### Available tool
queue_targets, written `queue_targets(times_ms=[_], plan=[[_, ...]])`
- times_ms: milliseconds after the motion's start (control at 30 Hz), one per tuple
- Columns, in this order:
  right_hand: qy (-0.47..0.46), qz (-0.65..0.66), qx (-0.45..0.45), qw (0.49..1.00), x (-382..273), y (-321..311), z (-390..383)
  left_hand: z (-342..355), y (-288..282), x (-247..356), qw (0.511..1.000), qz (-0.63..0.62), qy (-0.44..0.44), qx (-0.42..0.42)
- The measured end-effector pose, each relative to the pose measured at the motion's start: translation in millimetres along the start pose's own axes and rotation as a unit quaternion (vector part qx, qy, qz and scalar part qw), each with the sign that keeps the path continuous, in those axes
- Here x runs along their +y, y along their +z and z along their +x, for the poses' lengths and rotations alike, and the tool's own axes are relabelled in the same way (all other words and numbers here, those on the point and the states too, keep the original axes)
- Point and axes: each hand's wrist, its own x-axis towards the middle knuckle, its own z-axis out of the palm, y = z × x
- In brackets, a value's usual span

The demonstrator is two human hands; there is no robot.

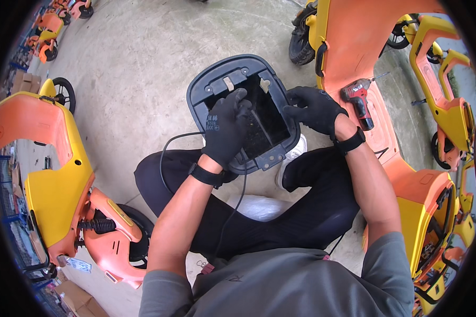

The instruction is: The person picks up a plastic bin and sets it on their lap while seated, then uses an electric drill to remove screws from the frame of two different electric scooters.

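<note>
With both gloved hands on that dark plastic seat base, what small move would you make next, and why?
Probably ease the left hand fingertips deeper into the dark grey plastic seat base cavity while the right hand steadies its rim: the left fingers already rest at the opening, and the red cordless drill lies unused beside it.

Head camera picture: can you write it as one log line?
left hand: pressing inside dark seat base | right hand: gripping its right edge | cable: trailing down | red drill: lying on orange scooter

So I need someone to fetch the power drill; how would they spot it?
Look at the long orange scooter deck right of the seated person. The drill lies on it, just beyond the gloved right hand. It is the only red and black tool there.
</note>
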Motion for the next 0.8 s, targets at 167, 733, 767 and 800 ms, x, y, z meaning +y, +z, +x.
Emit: queue_targets(times_ms=[167, 733, 767, 800], plan=[[0.040, -0.010, -0.037, 0.998, 4.0, -4.9, 3.1, 5.6, -12.0, 7.9, 0.919, -0.346, -0.178, -0.067], [0.183, -0.120, -0.185, 0.958, 23.9, 26.0, 22.2, 51.8, -86.4, -19.7, 0.989, -0.016, -0.108, 0.096], [0.179, -0.131, -0.156, 0.963, 24.7, 24.5, 20.8, 66.5, -93.6, -20.9, 0.979, 0.045, -0.160, 0.116], [0.173, -0.143, -0.126, 0.966, 26.0, 22.3, 18.8, 77.2, -104.6, -22.0, 0.973, 0.172, -0.139, 0.073]])
